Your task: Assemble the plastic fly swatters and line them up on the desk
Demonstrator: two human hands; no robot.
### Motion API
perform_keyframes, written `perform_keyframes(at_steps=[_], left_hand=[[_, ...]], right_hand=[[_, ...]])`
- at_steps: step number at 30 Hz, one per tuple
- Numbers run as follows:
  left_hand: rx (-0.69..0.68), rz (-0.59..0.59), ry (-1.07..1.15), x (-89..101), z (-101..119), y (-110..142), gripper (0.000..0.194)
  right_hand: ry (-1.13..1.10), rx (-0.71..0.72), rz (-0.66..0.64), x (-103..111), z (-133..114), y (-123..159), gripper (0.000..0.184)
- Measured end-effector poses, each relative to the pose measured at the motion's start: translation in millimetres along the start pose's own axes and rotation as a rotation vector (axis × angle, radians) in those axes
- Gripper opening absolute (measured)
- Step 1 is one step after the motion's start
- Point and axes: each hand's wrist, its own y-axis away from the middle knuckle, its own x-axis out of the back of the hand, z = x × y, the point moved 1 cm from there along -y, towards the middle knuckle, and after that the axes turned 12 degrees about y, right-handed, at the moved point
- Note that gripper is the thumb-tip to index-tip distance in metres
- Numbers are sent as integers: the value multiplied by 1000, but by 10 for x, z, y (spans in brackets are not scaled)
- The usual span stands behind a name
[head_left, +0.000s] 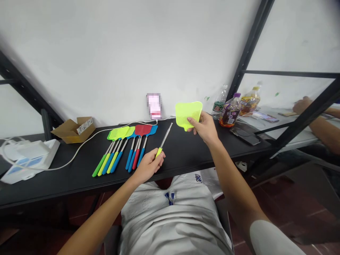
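My left hand (149, 165) is closed around the yellow-green grip of a fly swatter handle (165, 137), whose bare metal rod points up and away. In my right hand (205, 129) is a yellow-green fly swatter head (188, 112), a perforated paddle pinched between thumb and fingers. The head and the rod are apart, with a gap between them. Left of my hands, several assembled fly swatters (123, 132) lie side by side in two groups, with green, yellow, red and blue paddles and coloured grips.
A phone (154, 106) leans on the wall with a white cable. An open cardboard box (74, 131) and white packages (34, 159) sit at left. Bottles (230, 110) and a dark phone (244, 136) stand or lie at right. Black metal frame bars (247, 42) flank the black table (183, 156).
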Motion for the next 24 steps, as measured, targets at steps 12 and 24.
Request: perform_keyframes(at_steps=[12, 24], left_hand=[[7, -3, -9, -3, -22, -5, 27], [-6, -22, -32, -9, -14, 8, 29]], right_hand=[[-321, 87, -81, -89, -296, 136, 37], [-304, 95, -93, -100, -269, 127, 32]])
